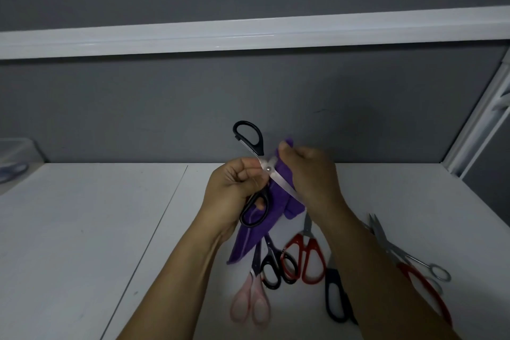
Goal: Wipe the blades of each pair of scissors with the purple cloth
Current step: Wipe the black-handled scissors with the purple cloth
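While the black-handled scissors (248, 135) were held open above the bench (82, 229), the left hand (234, 188) was clenched round the lower handle loop, its fingers (248, 174) curled just beside the pivot. The right hand (311, 174) pinched the purple cloth (248, 240) over one blade, with its fingers (287, 150) closed on the fabric just above the pivot. The rest of the cloth hung below both hands, behind the scissors.

The second blade ran bare, slanting down beneath the right fingers towards the heel of that hand — contact could not be confirmed.

Hazards, as judged:
- A stroke along the wrapped blade could draw the right palm across the bare edge, as it lay so close.
- Any squeeze by the left fingers would shut the blades on the cloth, or on the pinching fingers.
- The thin fold under the fingertips might slip and expose steel.

Pink scissors (251, 304), red scissors (309, 259) and silver scissors (414, 257) lay on the bench below the wrists, well apart from the fingers — whether they had been wiped could not be told.
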